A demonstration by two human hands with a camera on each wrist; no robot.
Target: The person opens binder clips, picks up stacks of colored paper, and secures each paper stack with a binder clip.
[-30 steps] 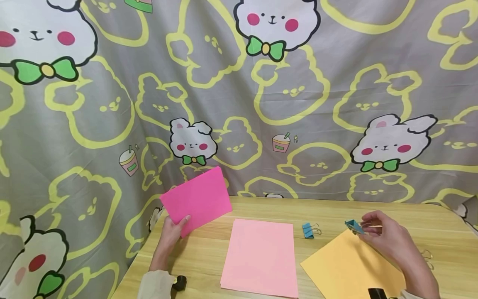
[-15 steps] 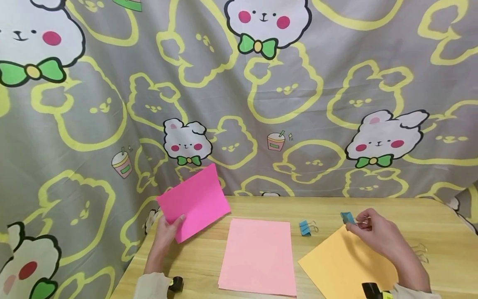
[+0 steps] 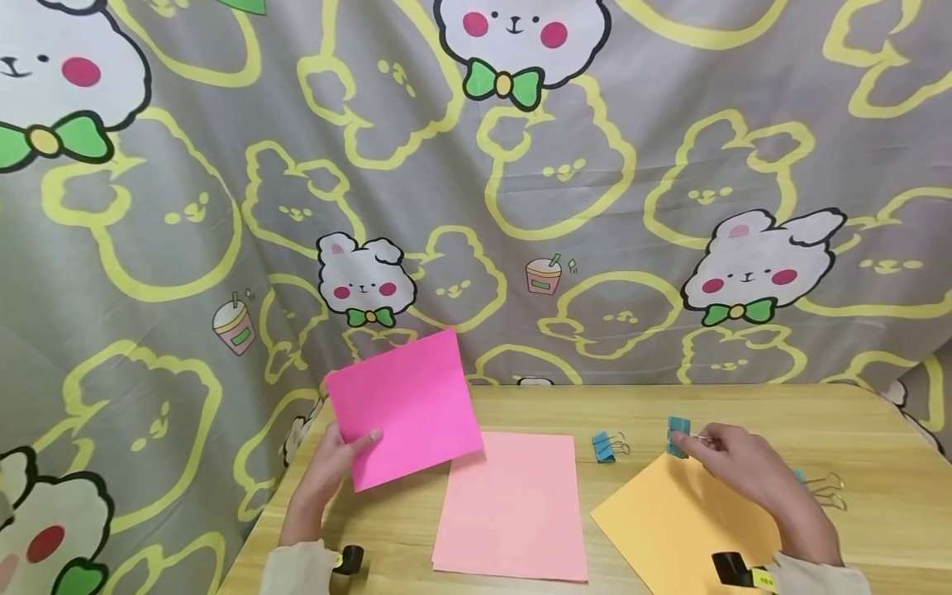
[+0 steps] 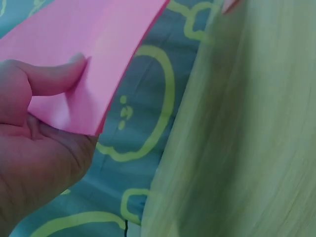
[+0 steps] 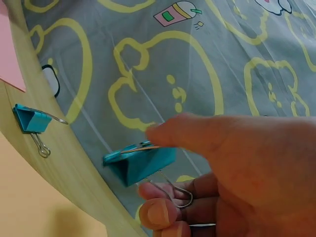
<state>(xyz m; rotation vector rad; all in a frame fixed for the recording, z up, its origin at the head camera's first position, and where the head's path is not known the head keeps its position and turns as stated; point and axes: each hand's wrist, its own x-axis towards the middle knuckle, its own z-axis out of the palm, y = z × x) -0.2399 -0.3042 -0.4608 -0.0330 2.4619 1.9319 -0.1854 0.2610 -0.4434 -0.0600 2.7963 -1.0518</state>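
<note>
My left hand [image 3: 335,463] grips a bright pink stack of paper [image 3: 409,405] by its lower left corner, thumb on top, raised above the table. In the left wrist view the thumb lies across the paper [image 4: 98,44] and the other fingers are behind it. My right hand [image 3: 744,463] holds a blue binder clip [image 3: 678,436] over the far corner of the yellow-orange paper [image 3: 684,521]. In the right wrist view the thumb is on one side of that binder clip [image 5: 140,163], and curled fingers are at its lower wire handle.
Light pink paper [image 3: 513,504] lies mid-table, partly under the raised pink stack. A second blue binder clip [image 3: 605,447] stands between the papers. Another clip's wire handles [image 3: 827,489] show beyond my right forearm. A patterned curtain [image 3: 446,198] hangs behind the wooden table [image 3: 535,405].
The bright pink paper has shifted right and now overlaps the light pink paper's corner. The binder clip in my right hand has moved slightly left and turned. The head view has shifted a little.
</note>
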